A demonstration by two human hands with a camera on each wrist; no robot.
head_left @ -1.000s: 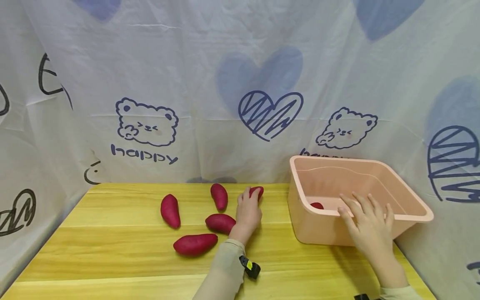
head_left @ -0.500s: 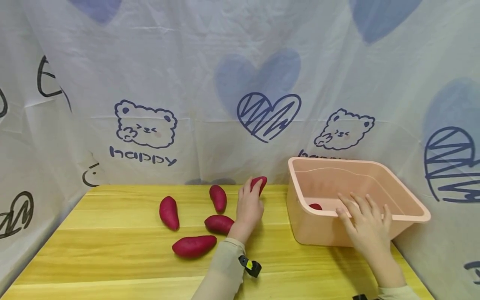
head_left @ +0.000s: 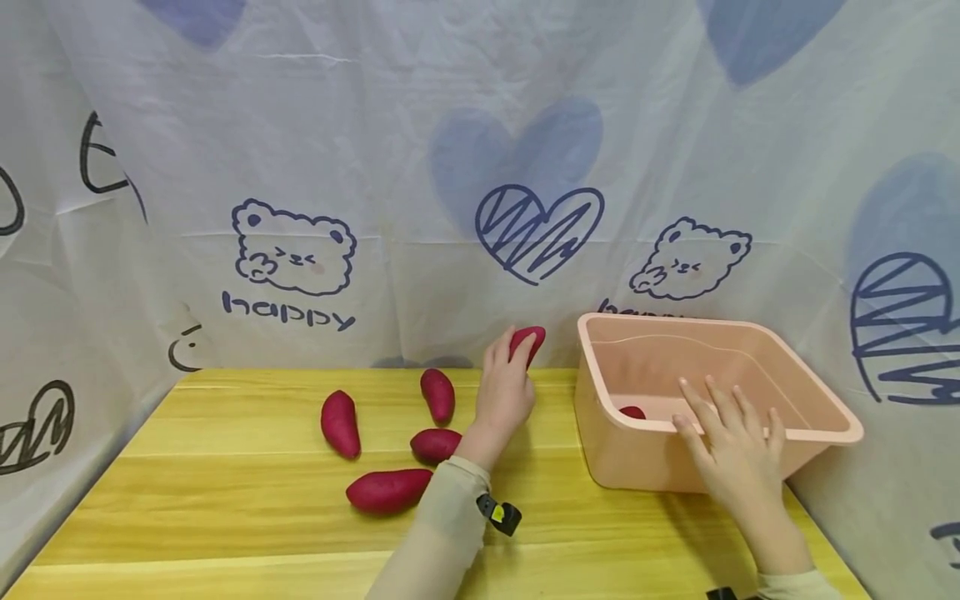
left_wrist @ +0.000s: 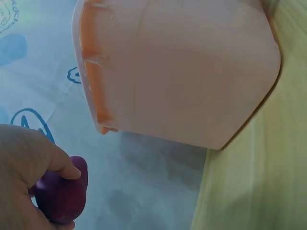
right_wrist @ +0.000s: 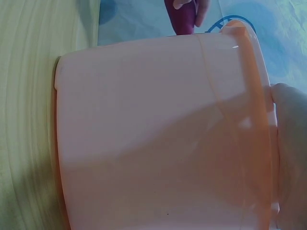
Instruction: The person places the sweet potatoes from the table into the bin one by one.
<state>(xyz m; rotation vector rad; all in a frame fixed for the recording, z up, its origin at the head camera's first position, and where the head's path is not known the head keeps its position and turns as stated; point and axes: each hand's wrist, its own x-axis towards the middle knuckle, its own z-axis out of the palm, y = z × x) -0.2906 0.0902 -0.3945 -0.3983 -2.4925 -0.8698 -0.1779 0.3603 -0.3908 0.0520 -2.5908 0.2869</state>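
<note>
My left hand (head_left: 504, 396) pinches a purple-red sweet potato (head_left: 536, 337) between thumb and fingers, raised above the back of the table, left of a pink plastic tub (head_left: 645, 458). In the left wrist view, that sweet potato (left_wrist: 62, 199) sits in the fingers with the tub's outer wall (left_wrist: 187, 72) beyond. My right hand (head_left: 738, 458) lies at the tub's near rim, fingers spread and reaching over the inside; in the right wrist view the hand (right_wrist: 292, 148) is along the rim. Part of another sweet potato (head_left: 632, 412) shows inside the tub.
Several sweet potatoes lie on the wooden table (head_left: 225, 500): one at the left (head_left: 341, 423), one at the back (head_left: 438, 396), one in the middle (head_left: 433, 446) and one nearest (head_left: 388, 492), partly beside the left sleeve. A printed cloth (head_left: 405, 208) hangs behind.
My left hand has lifted the sweet potato off the back of the table, moving up and slightly right toward the tub. The right hand stays at the tub's rim.
</note>
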